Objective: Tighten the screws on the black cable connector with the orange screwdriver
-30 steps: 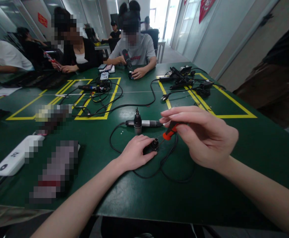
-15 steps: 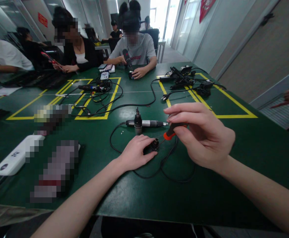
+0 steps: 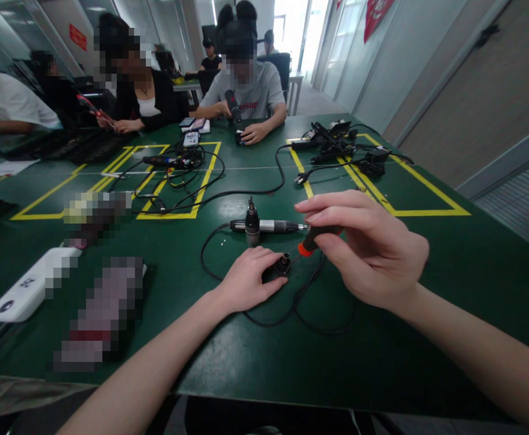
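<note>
My left hand [image 3: 251, 278] is closed around a small black round part with a metal ring on top [image 3: 284, 263], holding it on the green table. Between the fingertips of my right hand [image 3: 368, 251] is a screwdriver [image 3: 308, 243] with a dark and orange handle. Its thin shaft slants down to the left, with the tip at the side of the black part; whether it touches cannot be made out. Just beyond my left hand, a black and grey tool piece [image 3: 252, 223] stands upright. Behind it lies a silver and black pen-shaped tool [image 3: 275, 226] with a cable.
A black cable [image 3: 309, 329] loops between and below my hands. To the left lie a white power strip [image 3: 32, 284] and a blurred-out flat object [image 3: 103, 308]. Tangled cables and dark devices [image 3: 334, 145] lie farther back. Across the table a co-worker [image 3: 246, 90] holds a dark tool.
My right hand and the screwdriver have shifted very slightly to the left. A hand seen at the right edge is gone from view. My left hand has stayed in place.
</note>
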Tool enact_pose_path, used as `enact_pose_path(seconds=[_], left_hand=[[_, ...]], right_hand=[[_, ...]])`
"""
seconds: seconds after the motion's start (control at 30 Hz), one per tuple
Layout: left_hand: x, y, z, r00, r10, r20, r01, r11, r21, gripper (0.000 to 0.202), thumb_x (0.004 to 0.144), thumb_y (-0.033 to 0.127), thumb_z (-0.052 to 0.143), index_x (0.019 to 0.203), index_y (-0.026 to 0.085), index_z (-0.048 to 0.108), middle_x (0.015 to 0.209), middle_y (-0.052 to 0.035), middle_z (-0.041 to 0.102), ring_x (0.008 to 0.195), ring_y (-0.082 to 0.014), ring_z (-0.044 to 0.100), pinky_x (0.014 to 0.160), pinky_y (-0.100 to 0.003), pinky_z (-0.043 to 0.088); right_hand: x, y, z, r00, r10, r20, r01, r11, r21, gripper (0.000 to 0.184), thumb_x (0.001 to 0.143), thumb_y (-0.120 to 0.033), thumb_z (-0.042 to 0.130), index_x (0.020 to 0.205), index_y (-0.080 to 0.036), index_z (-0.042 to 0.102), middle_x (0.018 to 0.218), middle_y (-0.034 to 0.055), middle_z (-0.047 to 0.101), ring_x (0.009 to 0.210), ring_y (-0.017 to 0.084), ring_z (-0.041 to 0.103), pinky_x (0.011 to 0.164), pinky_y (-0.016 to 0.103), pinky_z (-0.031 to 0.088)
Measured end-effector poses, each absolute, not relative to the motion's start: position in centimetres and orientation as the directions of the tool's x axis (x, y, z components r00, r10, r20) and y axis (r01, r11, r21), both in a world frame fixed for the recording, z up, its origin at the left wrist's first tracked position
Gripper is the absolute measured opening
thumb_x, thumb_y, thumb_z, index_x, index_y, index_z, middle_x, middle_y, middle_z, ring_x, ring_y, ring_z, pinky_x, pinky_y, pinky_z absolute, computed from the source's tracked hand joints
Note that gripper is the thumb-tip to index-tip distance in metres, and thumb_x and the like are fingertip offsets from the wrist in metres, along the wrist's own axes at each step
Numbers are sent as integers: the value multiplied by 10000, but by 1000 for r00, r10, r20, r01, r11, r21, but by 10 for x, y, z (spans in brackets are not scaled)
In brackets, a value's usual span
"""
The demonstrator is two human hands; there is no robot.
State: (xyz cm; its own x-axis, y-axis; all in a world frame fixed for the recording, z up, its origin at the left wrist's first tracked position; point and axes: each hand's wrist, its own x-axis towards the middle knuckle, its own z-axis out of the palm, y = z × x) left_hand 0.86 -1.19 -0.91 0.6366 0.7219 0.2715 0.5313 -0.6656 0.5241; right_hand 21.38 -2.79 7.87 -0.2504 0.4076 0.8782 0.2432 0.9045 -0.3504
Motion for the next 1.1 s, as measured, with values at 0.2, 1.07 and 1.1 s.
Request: enact_pose_path(seconds=[0.2,1.07,1.1], left_hand=[[9,-12,-9,641,719,268,531,-667,522,159,916,276,767,1005,161,703,957,-53,715,903,-216,642,845,-351,497],[9,-12,-9,637,729,252,538,-654,532,167,921,298,759,1006,165,707,979,-66,726,929,-227,652,877,-373,517],[9,-12,-9,636,730,252,541,-654,529,166,919,297,761,1006,167,706,974,-63,725,927,-227,651,876,-373,517]], right_hand=[[212,-29,81,-222,407,886,302,893,-334,379,929,-26,629,1182,-269,772,1111,80,779,1013,241,755,858,420,655],[212,-28,80,-170,406,898,289,892,-348,342,906,-68,685,1141,-295,788,1072,63,822,935,252,789,816,445,680],[212,-28,80,-167,402,900,291,893,-344,328,903,-77,701,1131,-296,788,1068,59,827,939,254,788,828,451,677]])
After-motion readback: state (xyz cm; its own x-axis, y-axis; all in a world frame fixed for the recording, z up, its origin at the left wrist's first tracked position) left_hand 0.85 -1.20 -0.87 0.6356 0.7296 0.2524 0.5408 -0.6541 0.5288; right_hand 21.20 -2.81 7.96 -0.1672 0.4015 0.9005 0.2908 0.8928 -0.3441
